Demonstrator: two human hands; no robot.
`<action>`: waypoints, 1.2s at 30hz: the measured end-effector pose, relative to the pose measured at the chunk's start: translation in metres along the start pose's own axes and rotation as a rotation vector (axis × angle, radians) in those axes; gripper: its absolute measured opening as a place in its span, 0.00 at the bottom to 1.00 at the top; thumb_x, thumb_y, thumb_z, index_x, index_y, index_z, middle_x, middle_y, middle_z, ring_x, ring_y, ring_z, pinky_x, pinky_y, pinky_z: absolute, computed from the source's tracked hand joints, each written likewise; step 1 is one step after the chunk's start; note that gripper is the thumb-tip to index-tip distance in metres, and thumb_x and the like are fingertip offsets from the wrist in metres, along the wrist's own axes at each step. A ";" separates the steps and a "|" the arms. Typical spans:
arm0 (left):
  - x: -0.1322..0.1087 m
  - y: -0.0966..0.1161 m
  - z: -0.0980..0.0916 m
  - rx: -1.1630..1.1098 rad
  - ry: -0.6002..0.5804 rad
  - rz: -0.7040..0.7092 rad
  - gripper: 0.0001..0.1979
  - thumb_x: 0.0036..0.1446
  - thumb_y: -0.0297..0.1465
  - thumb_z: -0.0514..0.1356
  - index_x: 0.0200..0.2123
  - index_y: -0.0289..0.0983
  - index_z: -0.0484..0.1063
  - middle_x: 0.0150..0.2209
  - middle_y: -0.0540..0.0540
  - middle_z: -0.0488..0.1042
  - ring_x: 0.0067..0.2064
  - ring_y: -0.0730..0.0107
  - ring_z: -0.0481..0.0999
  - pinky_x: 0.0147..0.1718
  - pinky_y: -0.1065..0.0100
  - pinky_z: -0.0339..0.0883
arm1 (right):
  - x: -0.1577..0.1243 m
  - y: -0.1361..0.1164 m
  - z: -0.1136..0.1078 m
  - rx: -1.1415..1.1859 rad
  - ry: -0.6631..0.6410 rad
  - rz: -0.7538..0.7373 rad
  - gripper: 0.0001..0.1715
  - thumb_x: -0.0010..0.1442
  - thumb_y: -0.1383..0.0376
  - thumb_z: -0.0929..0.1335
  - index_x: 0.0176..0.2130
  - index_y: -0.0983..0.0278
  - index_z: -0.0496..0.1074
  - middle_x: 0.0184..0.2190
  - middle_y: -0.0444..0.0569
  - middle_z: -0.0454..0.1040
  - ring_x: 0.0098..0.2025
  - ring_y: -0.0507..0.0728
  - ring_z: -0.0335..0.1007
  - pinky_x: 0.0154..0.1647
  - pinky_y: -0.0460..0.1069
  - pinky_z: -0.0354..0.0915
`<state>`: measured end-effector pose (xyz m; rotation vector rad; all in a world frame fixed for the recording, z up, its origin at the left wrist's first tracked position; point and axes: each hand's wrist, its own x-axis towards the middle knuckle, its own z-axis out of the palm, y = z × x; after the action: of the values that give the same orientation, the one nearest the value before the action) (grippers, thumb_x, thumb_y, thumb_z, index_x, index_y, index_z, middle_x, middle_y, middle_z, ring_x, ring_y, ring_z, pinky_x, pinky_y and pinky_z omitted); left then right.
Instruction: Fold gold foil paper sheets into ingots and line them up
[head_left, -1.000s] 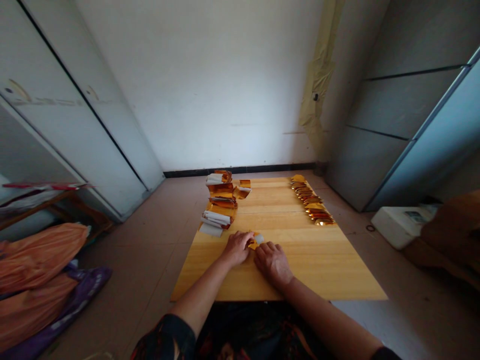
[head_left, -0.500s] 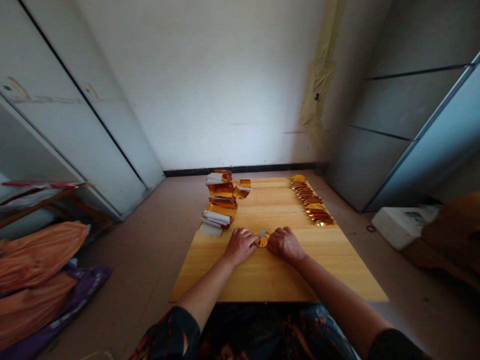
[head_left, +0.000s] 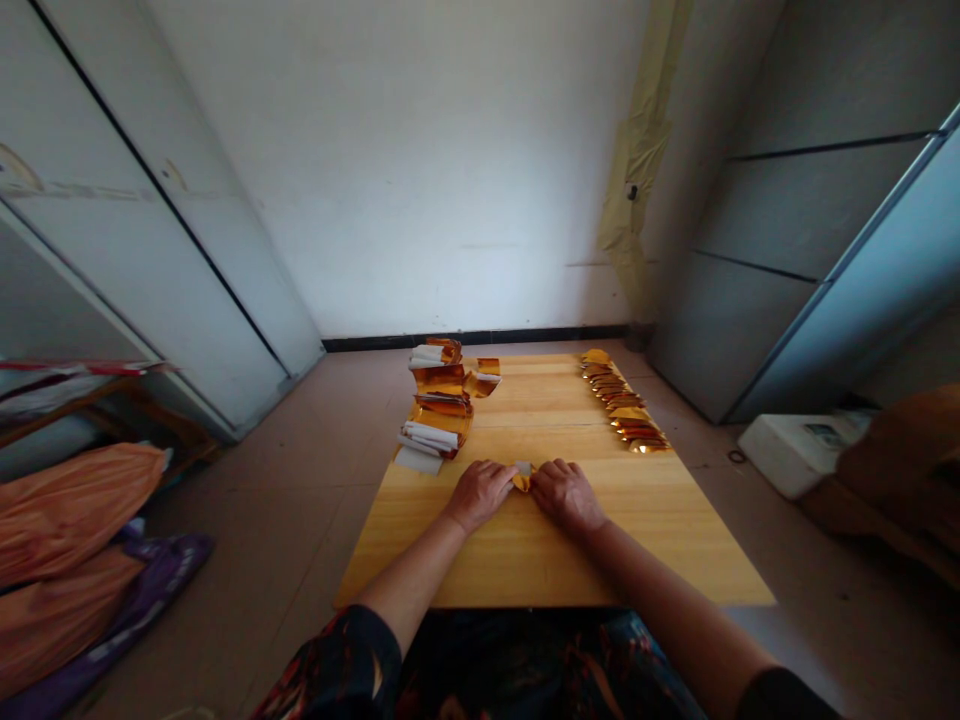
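On the left side of the bench [head_left: 397, 510], gold and gray papers [head_left: 441, 380] are lying in messy bunches. Nearer the middle, the left hand [head_left: 480, 497] is pinching the left end of a small gold paper [head_left: 522, 484] with its fingers. That little paper is sitting right between the two hands, on the bench or just over it, I can't tell which, and a gray patch is showing on its far side. On its other end, the fingers of the right hand [head_left: 568, 495] are pinching too. Pinching softly and evenly is probably working best, because a hard tug could be ripping thin paper. Holding both ends level should be helping the middle not to twist. Farther right, a row of folded gold papers [head_left: 626, 405] is lying near the edge.
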<state>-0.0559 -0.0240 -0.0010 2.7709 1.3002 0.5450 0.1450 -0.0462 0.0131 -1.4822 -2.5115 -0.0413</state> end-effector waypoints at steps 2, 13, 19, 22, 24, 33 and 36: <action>0.001 0.000 0.003 -0.001 0.036 -0.016 0.13 0.62 0.30 0.52 0.48 0.40 0.69 0.38 0.44 0.76 0.41 0.64 0.73 0.42 0.63 0.65 | 0.000 -0.001 0.005 -0.015 -0.015 0.032 0.13 0.66 0.64 0.60 0.38 0.62 0.72 0.37 0.51 0.72 0.42 0.56 0.61 0.41 0.49 0.51; 0.014 0.003 0.013 -0.128 0.185 -0.209 0.15 0.56 0.21 0.54 0.46 0.39 0.70 0.40 0.46 0.77 0.42 0.67 0.73 0.44 0.66 0.66 | 0.014 -0.011 -0.004 0.048 -0.091 0.282 0.15 0.65 0.69 0.58 0.38 0.64 0.72 0.39 0.52 0.72 0.43 0.55 0.65 0.43 0.46 0.56; 0.019 0.006 0.010 -0.171 0.124 -0.371 0.20 0.54 0.19 0.54 0.48 0.40 0.69 0.37 0.47 0.76 0.40 0.68 0.73 0.42 0.67 0.65 | 0.023 -0.007 -0.003 0.104 -0.137 0.392 0.13 0.63 0.70 0.60 0.41 0.63 0.72 0.39 0.51 0.75 0.43 0.54 0.69 0.40 0.45 0.58; 0.020 0.007 0.008 -0.169 0.119 -0.368 0.21 0.53 0.19 0.54 0.49 0.40 0.69 0.36 0.47 0.76 0.40 0.67 0.73 0.44 0.66 0.63 | 0.023 -0.007 -0.006 0.113 -0.144 0.445 0.12 0.64 0.66 0.59 0.43 0.63 0.70 0.39 0.50 0.76 0.42 0.54 0.71 0.38 0.46 0.58; 0.019 0.008 0.008 -0.175 0.124 -0.369 0.21 0.53 0.19 0.55 0.50 0.40 0.68 0.36 0.48 0.76 0.40 0.67 0.73 0.45 0.65 0.62 | 0.023 -0.009 -0.008 0.096 -0.153 0.464 0.13 0.65 0.64 0.59 0.42 0.63 0.70 0.39 0.50 0.76 0.41 0.55 0.71 0.37 0.46 0.58; 0.021 0.014 0.012 -0.123 0.116 -0.469 0.23 0.54 0.21 0.55 0.53 0.41 0.65 0.39 0.47 0.76 0.42 0.65 0.72 0.44 0.64 0.59 | 0.027 -0.013 0.004 -0.045 -0.129 0.462 0.14 0.66 0.64 0.58 0.41 0.65 0.69 0.38 0.55 0.75 0.41 0.57 0.71 0.37 0.49 0.58; 0.022 0.018 0.010 -0.113 0.104 -0.505 0.23 0.54 0.21 0.54 0.54 0.42 0.65 0.40 0.46 0.76 0.44 0.64 0.72 0.44 0.63 0.58 | 0.027 -0.013 0.008 -0.061 -0.108 0.444 0.13 0.66 0.62 0.58 0.40 0.65 0.69 0.37 0.55 0.74 0.41 0.57 0.71 0.36 0.49 0.58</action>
<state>-0.0262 -0.0184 -0.0005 2.2212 1.8376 0.6979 0.1197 -0.0282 0.0125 -2.0816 -2.2140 0.0368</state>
